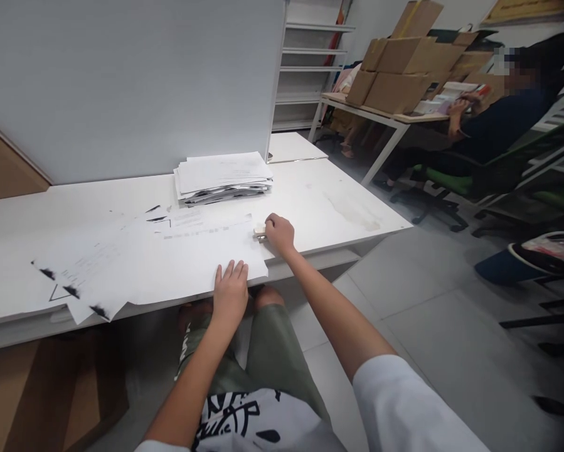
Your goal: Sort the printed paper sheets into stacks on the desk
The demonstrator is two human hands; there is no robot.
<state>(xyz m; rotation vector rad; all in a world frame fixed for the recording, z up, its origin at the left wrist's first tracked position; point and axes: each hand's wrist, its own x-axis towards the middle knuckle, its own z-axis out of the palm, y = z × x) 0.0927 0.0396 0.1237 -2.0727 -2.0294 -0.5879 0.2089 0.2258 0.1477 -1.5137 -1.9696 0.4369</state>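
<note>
My left hand (231, 290) lies flat, fingers together, on the near edge of a large white sheet of paper (192, 257) on the white desk (338, 207). My right hand (278, 233) is closed around a small stapler (260, 230) at the sheet's right corner. More loose sheets with black marks (81, 276) spread to the left, overhanging the desk's front edge. A stack of papers (223, 177) sits farther back near the grey partition.
A grey partition panel (131, 81) stands behind the desk. To the right, another person in dark clothes (498, 119) sits at a table loaded with cardboard boxes (404, 69). Green office chairs (455, 182) and a white shelf (310, 63) stand beyond open floor.
</note>
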